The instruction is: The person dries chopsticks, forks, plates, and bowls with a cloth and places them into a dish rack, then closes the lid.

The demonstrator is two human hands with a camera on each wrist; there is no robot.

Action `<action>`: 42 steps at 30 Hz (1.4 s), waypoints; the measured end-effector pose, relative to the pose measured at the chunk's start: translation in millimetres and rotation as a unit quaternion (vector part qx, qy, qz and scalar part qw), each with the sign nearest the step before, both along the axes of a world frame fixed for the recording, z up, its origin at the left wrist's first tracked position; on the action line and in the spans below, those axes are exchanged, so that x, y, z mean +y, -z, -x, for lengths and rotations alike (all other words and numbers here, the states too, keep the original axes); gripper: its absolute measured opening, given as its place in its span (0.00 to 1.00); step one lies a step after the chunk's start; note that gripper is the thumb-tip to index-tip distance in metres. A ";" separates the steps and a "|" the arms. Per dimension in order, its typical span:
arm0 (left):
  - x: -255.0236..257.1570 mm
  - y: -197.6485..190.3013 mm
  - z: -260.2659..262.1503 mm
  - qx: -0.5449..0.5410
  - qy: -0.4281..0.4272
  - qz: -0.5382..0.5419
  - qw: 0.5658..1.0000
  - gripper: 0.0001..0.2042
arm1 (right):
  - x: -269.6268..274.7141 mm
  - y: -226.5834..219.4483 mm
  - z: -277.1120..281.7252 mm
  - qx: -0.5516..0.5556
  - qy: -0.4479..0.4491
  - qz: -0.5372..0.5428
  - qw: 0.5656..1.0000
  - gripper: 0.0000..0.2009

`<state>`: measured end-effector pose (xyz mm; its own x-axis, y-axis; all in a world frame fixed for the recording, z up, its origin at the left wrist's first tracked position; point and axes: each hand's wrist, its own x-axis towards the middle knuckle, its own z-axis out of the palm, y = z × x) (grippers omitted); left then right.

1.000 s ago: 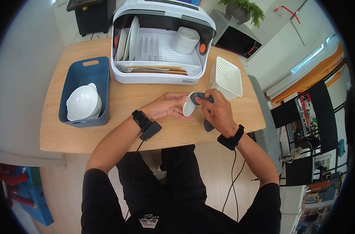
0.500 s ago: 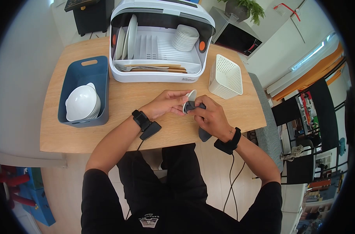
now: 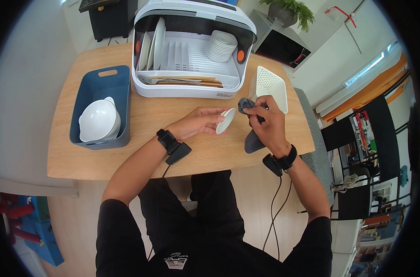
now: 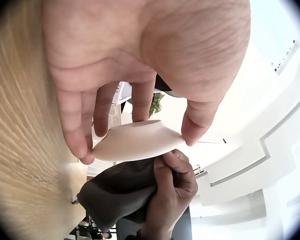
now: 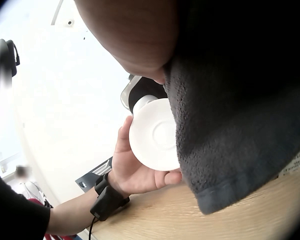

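Over the wooden table, my left hand (image 3: 197,123) holds a small white saucer (image 3: 225,121) by its rim, tilted up on edge. Thumb and fingers grip opposite sides of the saucer (image 4: 137,142) in the left wrist view. A shallow ring marks the middle of the saucer (image 5: 152,135) in the right wrist view. My right hand (image 3: 271,123) grips a dark grey cloth (image 3: 254,142), bunched at the fingertips with a loose end hanging below. In the head view a small gap separates cloth and saucer.
Ahead stands a white dish rack (image 3: 187,92) with plates, a stack of saucers (image 3: 220,45) and cutlery (image 3: 182,81). On the left, a blue bin (image 3: 122,83) contains stacked white bowls (image 3: 97,119). A white perforated basket (image 3: 272,90) sits to the right, just beyond my right hand.
My right hand first rubs the cloth down the saucer's face, then draws back to the right, off the saucer. My left hand keeps its grip in nearly the same place.
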<state>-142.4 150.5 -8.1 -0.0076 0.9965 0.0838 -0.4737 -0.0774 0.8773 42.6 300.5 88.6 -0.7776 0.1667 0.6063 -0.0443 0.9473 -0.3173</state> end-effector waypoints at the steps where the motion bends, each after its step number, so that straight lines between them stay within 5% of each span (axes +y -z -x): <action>1: -0.5 -1.2 -1.8 0.016 -0.005 -0.009 1.000 0.29 | -1.4 -2.8 0.2 -0.009 0.010 0.032 0.999 0.11; 8: 0.5 5.2 2.4 0.078 -0.011 0.023 0.997 0.27 | -4.5 4.4 0.7 -0.039 -0.015 0.000 0.999 0.13; 19: 4.9 11.9 4.5 -0.094 -0.083 0.012 0.992 0.16 | -20.7 15.7 -2.4 -0.044 -0.060 -0.013 0.997 0.15; 42: 0.9 15.9 9.3 -0.083 -0.057 -0.027 0.995 0.22 | -16.0 9.3 9.7 -0.020 -0.018 -0.027 0.999 0.12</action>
